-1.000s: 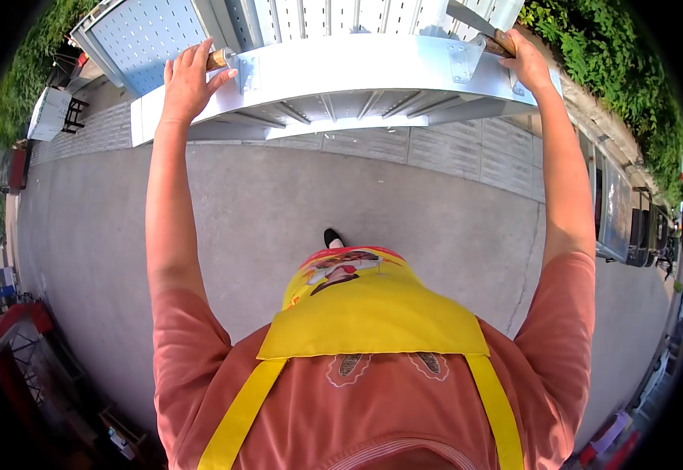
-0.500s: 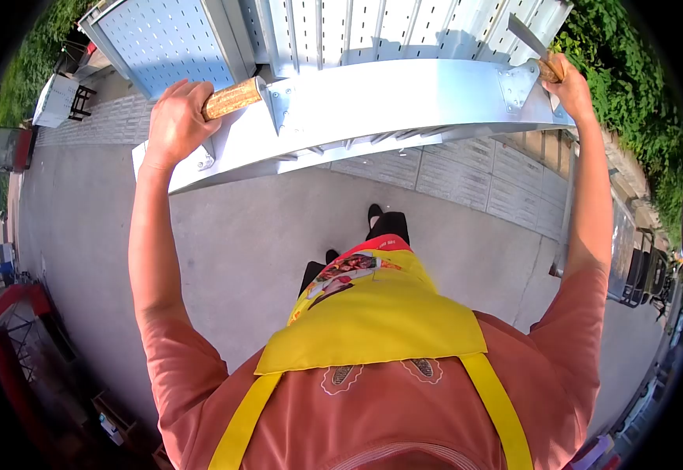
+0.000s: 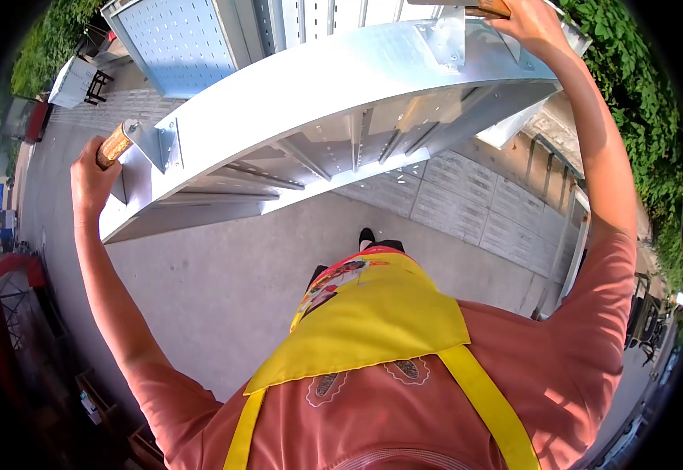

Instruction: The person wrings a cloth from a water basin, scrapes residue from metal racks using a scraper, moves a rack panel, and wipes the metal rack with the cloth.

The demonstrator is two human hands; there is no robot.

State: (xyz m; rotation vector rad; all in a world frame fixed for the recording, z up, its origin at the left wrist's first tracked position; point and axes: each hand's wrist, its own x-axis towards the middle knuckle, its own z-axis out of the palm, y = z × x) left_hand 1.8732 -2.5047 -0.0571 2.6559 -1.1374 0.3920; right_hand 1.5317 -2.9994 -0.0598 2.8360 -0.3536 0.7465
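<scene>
A wide silver metal panel point(image 3: 294, 82) with a deep rim spans the space in front of me. It is tilted, its left end nearer, and ribs show on its inner face. My left hand point(image 3: 90, 188) is closed round a cylindrical wood-coloured handle point(image 3: 115, 144) fixed by a bracket near the panel's left end. At the upper right, my right hand point(image 3: 531, 30) is wrapped round a second brown handle point(image 3: 489, 9) beside another bracket. The top view edge cuts off part of that grip.
Behind the panel stand a perforated metal cabinet point(image 3: 175, 43) and ribbed sheet metal. Green foliage point(image 3: 627, 125) borders the right. Paving slabs point(image 3: 478, 196) meet grey concrete point(image 3: 200, 290) underfoot. A white object point(image 3: 72, 81) and a red-framed structure point(image 3: 4, 274) are at left.
The panel has swung: its left end came left and lower with my left hand, its right end rose with my right hand. More of its ribbed inner face shows.
</scene>
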